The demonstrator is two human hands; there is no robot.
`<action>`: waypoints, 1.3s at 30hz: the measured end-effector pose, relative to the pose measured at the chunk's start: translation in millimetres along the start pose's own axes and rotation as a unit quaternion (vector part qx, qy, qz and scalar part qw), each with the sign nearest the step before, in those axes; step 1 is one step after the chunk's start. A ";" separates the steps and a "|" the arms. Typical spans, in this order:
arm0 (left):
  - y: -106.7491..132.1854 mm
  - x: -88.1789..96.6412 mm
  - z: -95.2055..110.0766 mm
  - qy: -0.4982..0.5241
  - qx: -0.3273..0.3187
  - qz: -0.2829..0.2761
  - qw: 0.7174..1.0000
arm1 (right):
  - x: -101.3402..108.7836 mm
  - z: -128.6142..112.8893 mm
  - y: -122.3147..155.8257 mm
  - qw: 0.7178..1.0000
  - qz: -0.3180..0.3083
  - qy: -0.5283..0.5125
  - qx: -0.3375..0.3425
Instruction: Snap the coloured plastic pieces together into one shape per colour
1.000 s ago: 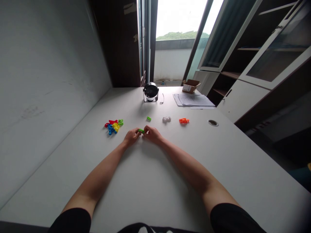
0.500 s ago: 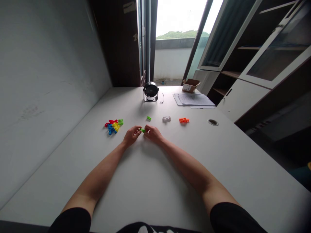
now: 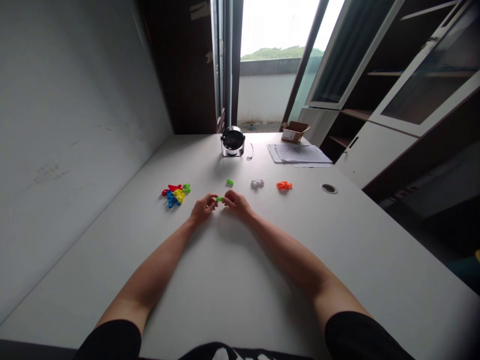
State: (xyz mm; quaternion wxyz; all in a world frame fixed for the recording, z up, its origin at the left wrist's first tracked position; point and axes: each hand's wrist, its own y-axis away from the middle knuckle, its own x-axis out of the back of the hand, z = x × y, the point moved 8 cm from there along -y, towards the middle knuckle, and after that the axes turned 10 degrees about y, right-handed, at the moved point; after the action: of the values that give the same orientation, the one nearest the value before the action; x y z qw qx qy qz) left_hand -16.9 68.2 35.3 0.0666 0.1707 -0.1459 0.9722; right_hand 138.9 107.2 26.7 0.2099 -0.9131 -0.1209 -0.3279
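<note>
A small bright green plastic piece [image 3: 219, 199] is pinched between my two hands, just above the white table. My left hand [image 3: 203, 208] has its fingertips closed on the left end, and my right hand [image 3: 237, 204] grips the right end. Its exact shape is too small to make out. Just beyond my hands lies a second green piece [image 3: 230, 182]. A mixed pile of red, blue, yellow and green plastic pieces [image 3: 174, 194] sits left of my left hand. To the right are a small white cluster [image 3: 257, 183] and an orange cluster [image 3: 284, 185] of similar pieces.
A round black fan-like device [image 3: 232, 141] stands at the back of the table [image 3: 225, 280], beside a short dark cord [image 3: 250, 152]. Papers [image 3: 300, 154] and an open cardboard box [image 3: 294, 132] are at the back right. A round cable hole [image 3: 329, 189] lies at right.
The green piece has turned a little between my fingers and looks more level now. My right fingers have shifted slightly on it. Everything else on the table stays put.
</note>
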 end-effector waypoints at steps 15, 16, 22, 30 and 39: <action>-2.7 4.2 -2.8 -0.069 -0.008 0.035 0.997 | 37.6 24.6 -12.1 0.984 0.140 0.105 -0.032; -2.8 4.1 -2.7 -0.080 -0.008 0.034 0.996 | 45.0 28.2 -12.3 0.975 0.158 0.146 -0.048; -2.6 2.2 -3.5 -0.112 -0.001 0.018 0.994 | 53.9 53.8 -14.9 0.945 0.135 0.271 -0.124; -2.9 1.5 -2.3 -0.131 -0.012 0.013 0.991 | 41.1 59.0 -19.8 0.950 0.075 0.277 -0.121; -3.4 1.8 0.0 -0.139 -0.023 0.010 0.990 | 33.9 48.6 -19.3 0.940 0.004 0.325 -0.108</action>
State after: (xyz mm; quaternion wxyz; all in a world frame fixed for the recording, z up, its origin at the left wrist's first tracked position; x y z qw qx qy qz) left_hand -18.0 71.5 36.8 0.0402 0.3011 -0.1776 0.9360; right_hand 184.3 149.6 20.7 0.1393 -0.7747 -0.0060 -0.6168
